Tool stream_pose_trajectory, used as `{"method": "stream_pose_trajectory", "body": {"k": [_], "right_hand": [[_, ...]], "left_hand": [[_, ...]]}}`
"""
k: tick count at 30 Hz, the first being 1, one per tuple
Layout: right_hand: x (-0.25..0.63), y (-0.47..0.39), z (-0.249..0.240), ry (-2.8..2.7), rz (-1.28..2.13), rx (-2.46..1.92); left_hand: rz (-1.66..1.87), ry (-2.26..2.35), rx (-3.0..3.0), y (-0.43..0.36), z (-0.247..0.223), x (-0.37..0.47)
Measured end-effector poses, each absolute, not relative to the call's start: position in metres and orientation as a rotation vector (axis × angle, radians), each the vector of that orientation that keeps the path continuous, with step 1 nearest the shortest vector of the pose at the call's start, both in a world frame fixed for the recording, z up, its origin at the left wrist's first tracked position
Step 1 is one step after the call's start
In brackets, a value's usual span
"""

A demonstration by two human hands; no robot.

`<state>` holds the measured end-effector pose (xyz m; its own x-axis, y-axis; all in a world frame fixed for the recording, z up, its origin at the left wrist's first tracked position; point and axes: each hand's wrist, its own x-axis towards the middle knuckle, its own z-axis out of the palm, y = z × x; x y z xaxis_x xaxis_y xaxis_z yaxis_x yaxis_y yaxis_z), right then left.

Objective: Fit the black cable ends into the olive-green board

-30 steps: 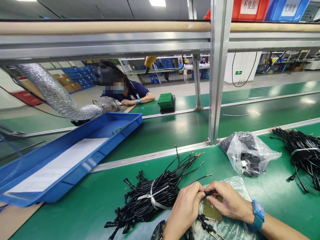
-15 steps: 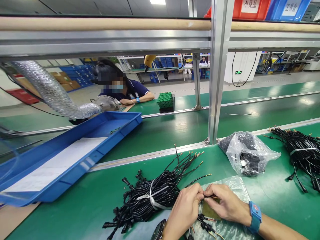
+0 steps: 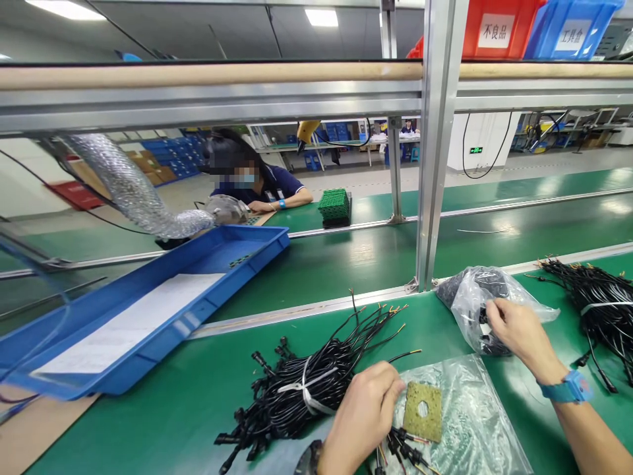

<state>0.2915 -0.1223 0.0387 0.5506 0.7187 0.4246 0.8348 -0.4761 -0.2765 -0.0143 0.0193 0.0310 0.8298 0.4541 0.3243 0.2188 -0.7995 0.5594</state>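
Observation:
My left hand (image 3: 368, 409) is closed beside the tied bundle of black cables (image 3: 301, 389), its fingers pressed together; what they hold is hidden. Farther to the right, my right hand (image 3: 517, 333) is at the clear plastic bag (image 3: 469, 297) of black parts, fingers curled at its opening. Whether a part is between those fingertips is hidden. A yellowish sponge (image 3: 422, 412) with a round hole lies on a flat clear plastic sheet (image 3: 475, 402) between my hands. Several short black connectors with stripped wires (image 3: 403, 448) lie just below my left hand.
A second tied cable bundle (image 3: 606, 307) lies at the right. On the left stands a long blue tray (image 3: 237, 264) with paper in it. A metal post (image 3: 432, 165) rises behind the bench's back rail. Across from me, a person (image 3: 291, 188) works near a silver duct (image 3: 133, 191).
My right hand has left my left hand and moved up and right to the plastic bag, uncovering the sponge. My left hand stays closed near the cable bundle. The view has tilted slightly upward.

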Motion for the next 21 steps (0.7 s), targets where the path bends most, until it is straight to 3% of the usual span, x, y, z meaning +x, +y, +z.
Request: {"method": "stream_pose_trajectory", "body": {"k": [4,11,21], "right_hand": [[0.285,-0.111,0.024,-1.475,-0.283,-2.639],[0.271,-0.108,0.021,-1.453,-0.212,-2.820],[0.276,-0.110,0.019,-1.444,-0.265,-2.794]], "left_hand": [[0.747,0.643,2.751,0.012,-0.001,0.004],[0.480,0.925,2.927,0.005,-0.006,0.009],[0.558,0.462,2.597,0.007,0.022,-0.007]]}}
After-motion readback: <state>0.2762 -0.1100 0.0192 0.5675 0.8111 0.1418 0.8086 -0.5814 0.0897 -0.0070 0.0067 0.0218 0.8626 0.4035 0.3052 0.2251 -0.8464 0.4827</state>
